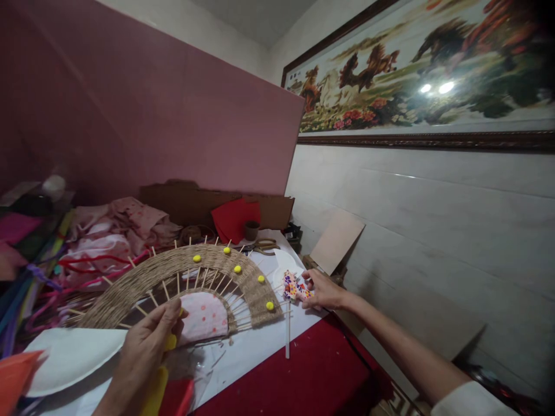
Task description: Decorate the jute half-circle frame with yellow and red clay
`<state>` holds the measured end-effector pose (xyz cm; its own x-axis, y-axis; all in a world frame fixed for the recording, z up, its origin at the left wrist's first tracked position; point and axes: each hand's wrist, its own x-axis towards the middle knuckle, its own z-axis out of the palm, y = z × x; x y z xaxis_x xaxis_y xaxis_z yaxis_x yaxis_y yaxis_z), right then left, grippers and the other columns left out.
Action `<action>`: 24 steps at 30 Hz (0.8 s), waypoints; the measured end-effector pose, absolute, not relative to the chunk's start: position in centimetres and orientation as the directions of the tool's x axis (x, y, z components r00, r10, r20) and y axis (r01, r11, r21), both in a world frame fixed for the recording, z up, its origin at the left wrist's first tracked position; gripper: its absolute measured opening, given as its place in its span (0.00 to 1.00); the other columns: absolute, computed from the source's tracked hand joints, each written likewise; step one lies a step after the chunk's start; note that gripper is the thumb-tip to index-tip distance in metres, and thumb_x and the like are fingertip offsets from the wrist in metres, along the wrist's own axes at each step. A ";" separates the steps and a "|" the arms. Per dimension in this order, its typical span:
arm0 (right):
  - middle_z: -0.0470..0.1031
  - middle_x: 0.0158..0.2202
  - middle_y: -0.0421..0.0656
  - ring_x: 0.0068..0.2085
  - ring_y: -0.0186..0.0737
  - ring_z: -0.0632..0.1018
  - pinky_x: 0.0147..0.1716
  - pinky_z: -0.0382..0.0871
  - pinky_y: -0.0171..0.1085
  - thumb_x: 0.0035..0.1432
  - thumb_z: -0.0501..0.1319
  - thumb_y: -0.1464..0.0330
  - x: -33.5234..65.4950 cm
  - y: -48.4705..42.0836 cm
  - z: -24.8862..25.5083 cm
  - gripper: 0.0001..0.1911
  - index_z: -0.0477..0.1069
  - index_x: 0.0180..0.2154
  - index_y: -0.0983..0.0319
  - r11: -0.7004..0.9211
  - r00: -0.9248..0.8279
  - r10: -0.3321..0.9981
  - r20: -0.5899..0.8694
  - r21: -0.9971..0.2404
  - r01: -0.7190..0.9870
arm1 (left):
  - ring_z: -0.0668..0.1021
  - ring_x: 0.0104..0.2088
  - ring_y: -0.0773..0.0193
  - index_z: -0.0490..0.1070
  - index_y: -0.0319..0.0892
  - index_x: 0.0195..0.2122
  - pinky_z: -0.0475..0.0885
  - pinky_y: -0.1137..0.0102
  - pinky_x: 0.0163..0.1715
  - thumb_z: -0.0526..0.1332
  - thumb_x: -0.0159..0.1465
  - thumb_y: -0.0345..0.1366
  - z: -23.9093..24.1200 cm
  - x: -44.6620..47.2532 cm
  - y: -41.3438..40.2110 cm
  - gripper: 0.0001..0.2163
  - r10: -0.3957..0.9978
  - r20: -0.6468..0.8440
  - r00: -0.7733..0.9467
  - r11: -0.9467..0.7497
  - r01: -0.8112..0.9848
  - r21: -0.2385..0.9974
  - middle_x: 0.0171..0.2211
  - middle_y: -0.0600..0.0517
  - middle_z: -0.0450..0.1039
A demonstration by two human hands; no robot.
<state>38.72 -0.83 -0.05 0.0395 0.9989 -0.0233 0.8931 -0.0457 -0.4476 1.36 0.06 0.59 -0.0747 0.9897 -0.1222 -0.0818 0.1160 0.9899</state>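
A half-round woven fan (173, 267) of brown twine on thin sticks lies on the white sheet (234, 361), with several yellow round pieces (237, 269) along its band. Pink-dotted cloth (203, 315) fills its inner half circle. Over the fan's near side, my left hand (145, 341) is closed in a pinch, a small yellow round piece partly showing at the fingertips. To the right of the fan, my right hand (324, 290) has its fingers closed around the end of a flower-patterned glue gun (292, 286). A translucent glue stick (287, 335) sticks out toward me.
Pliers (265, 245), a small brown cup (251, 230) and red sheets (229, 219) sit behind the fan. Crumpled pink cloth (117, 237) and pipe cleaners (47, 277) pile up at left. A white paper plate (73, 355) is near my left hand. Red cloth (295, 381) covers the front edge.
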 end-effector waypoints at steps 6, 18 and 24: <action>0.63 0.42 0.47 0.40 0.44 0.69 0.41 0.65 0.40 0.34 0.69 0.62 38.5 -0.1 0.0 0.32 0.66 0.43 0.67 0.044 -0.069 0.996 -0.050 -0.394 0.918 | 0.63 0.19 0.71 0.71 0.39 0.28 0.55 0.79 0.15 0.65 0.41 0.58 0.6 1.2 0.1 0.26 0.989 -0.120 -0.083 0.115 -0.060 0.992 0.17 0.55 0.64; 0.65 0.48 0.46 0.43 0.44 0.69 0.42 0.62 0.38 0.34 0.67 0.67 39.2 0.7 0.6 0.17 0.66 0.30 0.63 0.117 -0.154 0.987 -0.047 -0.450 0.885 | 0.63 0.18 0.70 0.71 0.38 0.27 0.55 0.78 0.14 0.65 0.40 0.57 0.6 1.5 -0.1 0.25 0.987 -0.116 -0.108 0.104 -0.111 0.988 0.17 0.56 0.63; 0.71 0.37 0.41 0.37 0.40 0.69 0.35 0.62 0.35 0.34 0.66 0.67 39.9 1.0 1.3 0.17 0.67 0.31 0.63 0.056 -0.145 0.982 -0.124 -0.543 0.838 | 0.63 0.19 0.71 0.71 0.38 0.29 0.55 0.79 0.15 0.64 0.45 0.56 -0.7 0.7 0.7 0.23 0.995 -0.091 -0.045 0.088 -0.069 0.994 0.18 0.55 0.64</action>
<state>39.95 1.04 1.28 -0.1452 0.9817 -0.1236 0.8382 0.0556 -0.5425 0.70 0.65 -0.73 -0.0447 0.9949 -0.0908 -0.0691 0.0876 0.9938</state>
